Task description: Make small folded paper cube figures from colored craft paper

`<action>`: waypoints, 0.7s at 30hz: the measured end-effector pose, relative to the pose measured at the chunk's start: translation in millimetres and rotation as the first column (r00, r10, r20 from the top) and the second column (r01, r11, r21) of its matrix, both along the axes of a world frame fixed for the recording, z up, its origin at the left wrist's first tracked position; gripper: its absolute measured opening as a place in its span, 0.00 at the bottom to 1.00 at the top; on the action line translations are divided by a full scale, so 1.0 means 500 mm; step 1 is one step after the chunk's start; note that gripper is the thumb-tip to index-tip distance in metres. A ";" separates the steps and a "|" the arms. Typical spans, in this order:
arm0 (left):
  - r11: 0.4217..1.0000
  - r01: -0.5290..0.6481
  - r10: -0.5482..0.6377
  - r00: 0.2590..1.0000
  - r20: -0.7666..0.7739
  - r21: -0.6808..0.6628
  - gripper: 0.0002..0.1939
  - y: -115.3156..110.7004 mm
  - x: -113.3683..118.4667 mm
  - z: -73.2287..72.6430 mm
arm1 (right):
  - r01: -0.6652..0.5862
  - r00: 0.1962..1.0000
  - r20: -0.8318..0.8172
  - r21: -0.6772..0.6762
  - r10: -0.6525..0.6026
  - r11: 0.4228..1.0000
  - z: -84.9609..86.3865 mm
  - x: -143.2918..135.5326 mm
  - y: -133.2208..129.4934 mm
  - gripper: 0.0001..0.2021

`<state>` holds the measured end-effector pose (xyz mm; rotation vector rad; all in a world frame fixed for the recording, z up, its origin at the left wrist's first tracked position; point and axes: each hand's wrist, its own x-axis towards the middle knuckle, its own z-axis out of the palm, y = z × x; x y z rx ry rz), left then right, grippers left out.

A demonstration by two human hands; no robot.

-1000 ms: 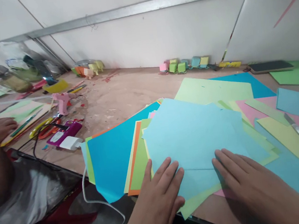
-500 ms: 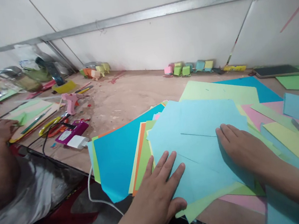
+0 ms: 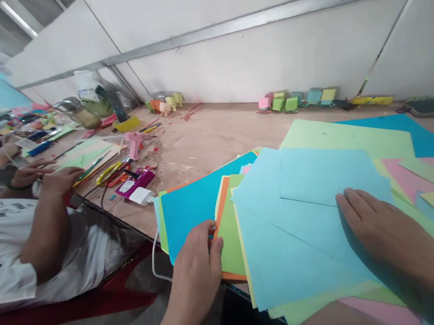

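Note:
My right hand (image 3: 383,226) lies flat, fingers stretched out, on a light blue paper sheet (image 3: 267,251) that tops an uneven stack of coloured paper. A slit or edge line in the blue paper runs up to its fingertips. At the stack's left side, my left hand (image 3: 196,270) has its thumb and fingers closed at the edge of an orange paper sheet (image 3: 223,212). Green paper (image 3: 231,245) lies just right of that edge. Beneath the left hand's fingers is a darker blue sheet (image 3: 189,197).
A purple power strip (image 3: 136,184) with a white plug, a pink glue gun (image 3: 134,143) and yellow-handled scissors (image 3: 108,172) lie to the left. Co-workers sit beyond them; one's hand (image 3: 61,180) rests on paper. Small folded paper pieces (image 3: 292,102) line the wall.
My left hand has left the light blue sheet and moved left to the orange sheet's edge, its spread fingers now closed. My right hand stays on the blue paper. The view has turned left.

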<state>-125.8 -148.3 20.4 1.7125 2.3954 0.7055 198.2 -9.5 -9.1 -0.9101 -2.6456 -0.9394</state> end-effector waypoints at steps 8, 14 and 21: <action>0.996 -0.046 0.068 0.955 0.288 -0.082 0.19 0.026 -0.003 0.019 | -0.018 1.000 -0.019 0.008 0.018 1.000 0.004 -0.001 0.000 0.19; 0.996 -0.084 0.072 0.784 0.616 -0.009 0.22 0.025 0.000 0.017 | -0.010 1.000 -0.017 -0.003 0.010 1.000 0.000 0.002 0.001 0.19; 0.988 -0.152 0.076 0.623 0.779 0.026 0.31 0.043 -0.001 0.027 | -0.106 0.985 -0.150 -0.104 0.089 0.989 0.033 -0.013 -0.027 0.20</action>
